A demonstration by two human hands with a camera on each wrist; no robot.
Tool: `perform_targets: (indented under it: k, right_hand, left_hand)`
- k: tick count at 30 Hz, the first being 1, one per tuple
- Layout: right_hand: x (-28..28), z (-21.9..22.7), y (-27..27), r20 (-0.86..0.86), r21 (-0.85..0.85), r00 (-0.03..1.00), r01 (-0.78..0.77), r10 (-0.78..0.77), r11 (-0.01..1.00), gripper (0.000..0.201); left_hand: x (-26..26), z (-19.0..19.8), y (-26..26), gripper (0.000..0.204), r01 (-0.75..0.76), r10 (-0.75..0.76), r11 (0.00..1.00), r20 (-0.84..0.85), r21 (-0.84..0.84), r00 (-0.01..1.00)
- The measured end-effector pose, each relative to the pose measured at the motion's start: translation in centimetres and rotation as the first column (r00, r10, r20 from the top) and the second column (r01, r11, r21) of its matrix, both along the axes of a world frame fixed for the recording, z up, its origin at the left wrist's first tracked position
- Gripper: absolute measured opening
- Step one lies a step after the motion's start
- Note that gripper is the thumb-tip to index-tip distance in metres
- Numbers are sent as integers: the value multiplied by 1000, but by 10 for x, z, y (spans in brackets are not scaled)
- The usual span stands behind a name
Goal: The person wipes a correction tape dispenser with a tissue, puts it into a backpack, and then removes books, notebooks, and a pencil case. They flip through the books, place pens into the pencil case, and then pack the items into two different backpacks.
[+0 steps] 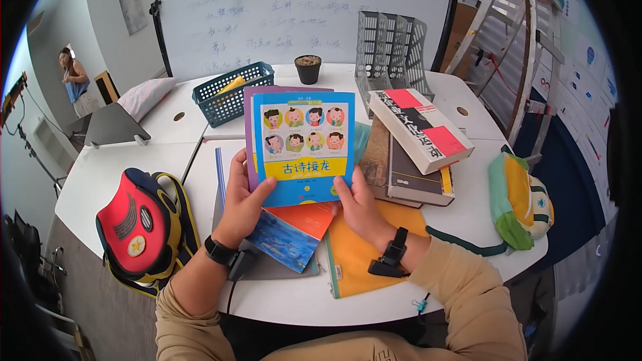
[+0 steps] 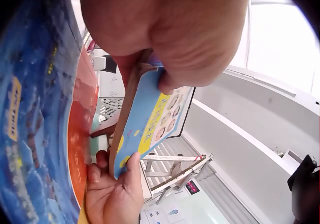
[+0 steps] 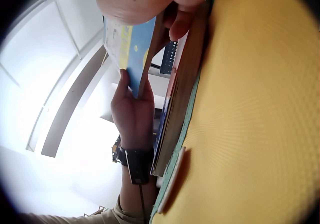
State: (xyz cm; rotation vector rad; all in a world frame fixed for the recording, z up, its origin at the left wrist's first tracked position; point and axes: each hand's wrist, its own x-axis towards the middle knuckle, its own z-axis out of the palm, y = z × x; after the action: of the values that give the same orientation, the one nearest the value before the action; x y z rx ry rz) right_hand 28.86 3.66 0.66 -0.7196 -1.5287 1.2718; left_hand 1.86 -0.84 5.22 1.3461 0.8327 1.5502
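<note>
A blue children's book [image 1: 306, 168] with cartoon faces on its cover is held upright over the table by both hands. A purple book [image 1: 250, 140] shows behind its left and top edges. My left hand [image 1: 242, 207] grips the lower left side, thumb across the front cover. At the lower right corner my right hand [image 1: 366, 210] pinches the blue book, thumb in front. The left wrist view shows the blue book's [image 2: 142, 119] thick edge between the two hands. Beneath lie a blue-and-orange book [image 1: 287, 239] and a yellow zip pouch [image 1: 374, 254].
Thick books [image 1: 421, 130] are stacked to the right, in front of a grey file rack [image 1: 391, 53]. A green basket [image 1: 221, 108] and a potted plant [image 1: 308, 70] stand behind. A red backpack [image 1: 137, 227] sits left, a yellow-green bag [image 1: 518, 200] right. A person [image 1: 77, 83] stands far left.
</note>
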Motion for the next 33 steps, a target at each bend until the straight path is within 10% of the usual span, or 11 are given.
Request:
perform_targets:
  k: [2, 7, 10, 13, 16, 19, 20, 26, 33]
  right_hand:
    - [-6, 0, -2, 27, 212, 993, 104, -112, 972, 47]
    - [-7, -1, -4, -87, 111, 996, -16, 26, 994, 54]
    - [-6, -1, -6, -22, 34, 998, -50, 51, 998, 45]
    - [2, 13, -7, 172, -141, 983, -41, 65, 989, 43]
    - [4, 33, -18, 305, -231, 951, 34, 39, 972, 61]
    - [4, 23, -15, 303, -193, 953, 44, 17, 980, 62]
    - [4, 22, -15, 286, -147, 958, 54, -10, 988, 62]
    - [7, 7, -9, 266, 42, 964, 0, -11, 999, 53]
    - [10, 5, -12, 240, 56, 970, 10, -24, 998, 44]
  left_hand:
    - [-1, 3, -5, 72, 57, -57, 998, 112, -2, 992]
    - [-7, -2, -8, 64, 128, -123, 990, 72, -67, 990]
    - [-19, -10, -6, 54, -94, 48, 986, -302, -141, 952]
    - [-21, 14, -16, 52, -445, 77, 845, -757, -296, 649]
    - [-40, -2, -9, 51, -440, 143, 853, -685, -280, 714]
    - [-35, -9, -7, 45, -474, 477, 820, -842, 322, 252]
    - [-26, -8, -2, 41, -454, 552, 794, -794, 405, 256]
    - [34, 49, 35, 34, -147, 252, 966, -898, 212, 360]
    - [113, 29, 128, 70, -69, 6, 998, -1000, 4, 31]
